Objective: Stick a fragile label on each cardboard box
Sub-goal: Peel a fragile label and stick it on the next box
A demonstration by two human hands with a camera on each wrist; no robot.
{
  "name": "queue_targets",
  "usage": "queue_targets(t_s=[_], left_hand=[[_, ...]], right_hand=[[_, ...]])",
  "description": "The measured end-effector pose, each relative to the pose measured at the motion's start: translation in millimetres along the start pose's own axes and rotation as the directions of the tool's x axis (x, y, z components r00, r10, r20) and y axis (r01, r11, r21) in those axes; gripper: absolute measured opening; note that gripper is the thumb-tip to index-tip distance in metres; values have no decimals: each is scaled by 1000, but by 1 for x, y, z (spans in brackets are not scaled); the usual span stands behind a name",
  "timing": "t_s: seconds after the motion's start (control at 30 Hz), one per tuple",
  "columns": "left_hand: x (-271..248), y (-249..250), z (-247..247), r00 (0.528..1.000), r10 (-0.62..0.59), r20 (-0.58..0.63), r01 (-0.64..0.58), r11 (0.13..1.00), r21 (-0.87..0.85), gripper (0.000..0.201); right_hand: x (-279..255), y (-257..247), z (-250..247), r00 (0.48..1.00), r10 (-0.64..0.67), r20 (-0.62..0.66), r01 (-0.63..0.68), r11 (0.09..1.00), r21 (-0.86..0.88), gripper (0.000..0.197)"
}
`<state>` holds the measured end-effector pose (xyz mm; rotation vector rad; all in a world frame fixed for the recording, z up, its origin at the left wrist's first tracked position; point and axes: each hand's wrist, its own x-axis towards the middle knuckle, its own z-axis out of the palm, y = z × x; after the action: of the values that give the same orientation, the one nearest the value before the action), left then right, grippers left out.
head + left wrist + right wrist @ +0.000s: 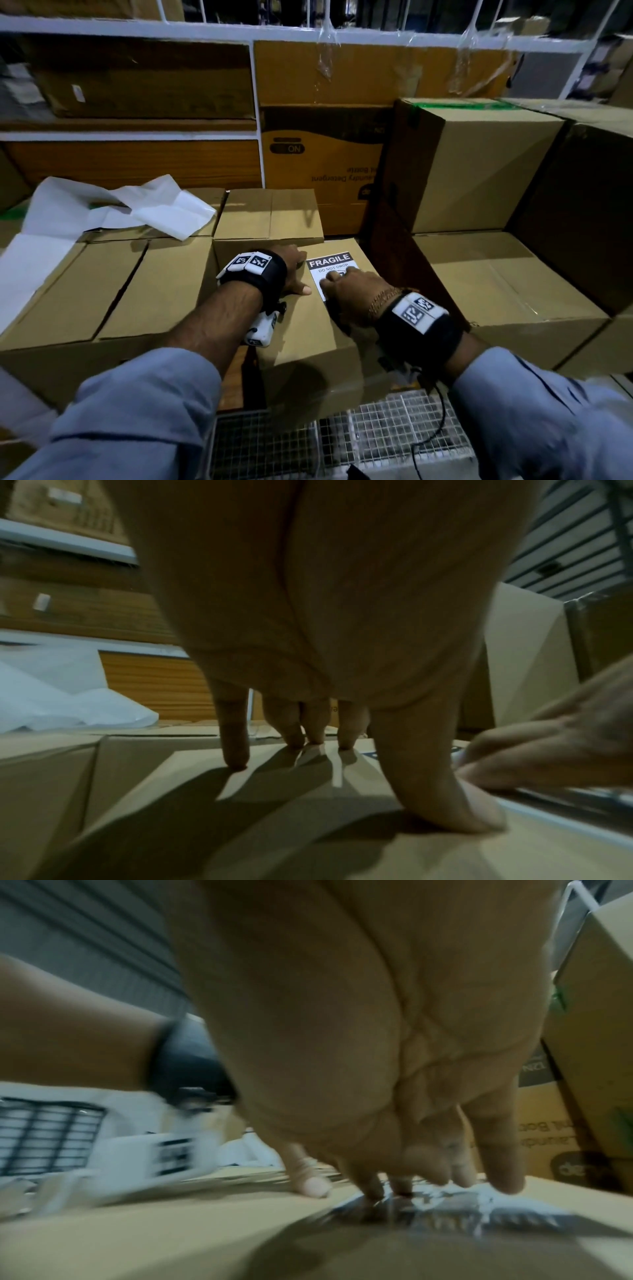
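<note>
Head view: the fragile label point(331, 274) lies flat on the near cardboard box point(308, 329). The left hand point(294, 272), fingers spread straight, steadies the box beside it, while the right hand point(349, 287) presses the label down, probably to smooth it, hiding its lower half.

Left wrist view: straight fingertips point(236, 761) rest on cardboard, gripping nothing.

Right wrist view: blurred fingertips point(510, 1183) bear on the label point(445, 1208); its print is unreadable.

A white label point(330, 270) with a black band reading "FRAGILE" and the line "DO NOT DROP" lies flat on the top face of a plain brown cardboard box point(308, 329), near the centre of the head view. The lower part of the label is covered. The box is closed and stands among other closed brown boxes point(137, 284).
</note>
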<state>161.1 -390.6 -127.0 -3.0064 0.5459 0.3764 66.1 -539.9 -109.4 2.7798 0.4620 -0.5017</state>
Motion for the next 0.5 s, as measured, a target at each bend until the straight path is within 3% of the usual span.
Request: queue_targets(t_s=[0.27, 0.5], left_hand=[[-1, -5, 3, 1000, -1, -14, 0, 999, -41, 87], [-3, -2, 1, 999, -24, -20, 23, 998, -65, 87]], right_hand=[[37, 8, -15, 999, 9, 32, -8, 1000, -27, 73], [52, 19, -20, 996, 89, 6, -89, 995, 54, 49]])
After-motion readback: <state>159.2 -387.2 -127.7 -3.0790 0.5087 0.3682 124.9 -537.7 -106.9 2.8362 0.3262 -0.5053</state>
